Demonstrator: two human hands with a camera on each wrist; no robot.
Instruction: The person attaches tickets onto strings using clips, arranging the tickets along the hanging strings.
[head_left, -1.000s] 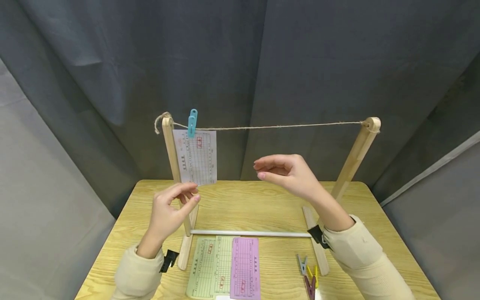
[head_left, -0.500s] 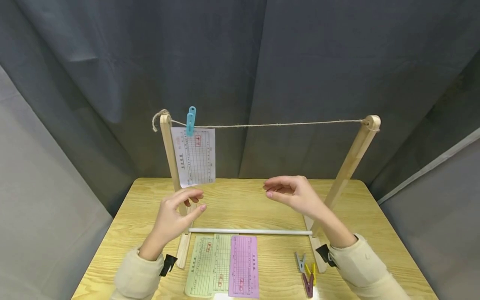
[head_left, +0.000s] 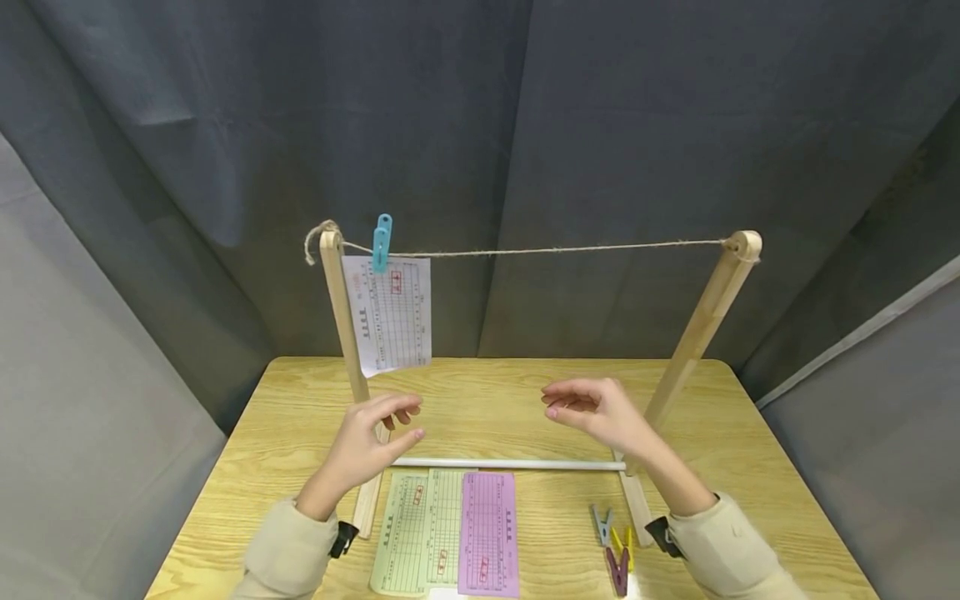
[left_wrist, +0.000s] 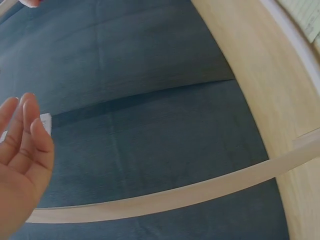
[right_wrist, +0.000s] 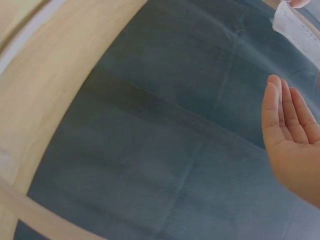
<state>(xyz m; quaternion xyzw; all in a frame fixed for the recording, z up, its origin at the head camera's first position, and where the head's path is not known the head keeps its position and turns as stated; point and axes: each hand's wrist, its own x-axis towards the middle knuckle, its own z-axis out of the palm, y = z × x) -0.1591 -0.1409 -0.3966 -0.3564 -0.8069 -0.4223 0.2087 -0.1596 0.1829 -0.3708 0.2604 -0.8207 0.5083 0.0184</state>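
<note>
Below the string [head_left: 525, 250], left hand [head_left: 365, 442] and right hand [head_left: 609, 414] hover relaxed and empty; a clip [head_left: 381, 248] pins the white slip [head_left: 395, 327] at the string's left. Only the head view shows clothespins [head_left: 620, 577], under the string's right.

dark grey curtain [head_left: 390, 133] behind | grey panels [head_left: 82, 358] both sides | wood-grain tabletop [head_left: 562, 517] below
</note>
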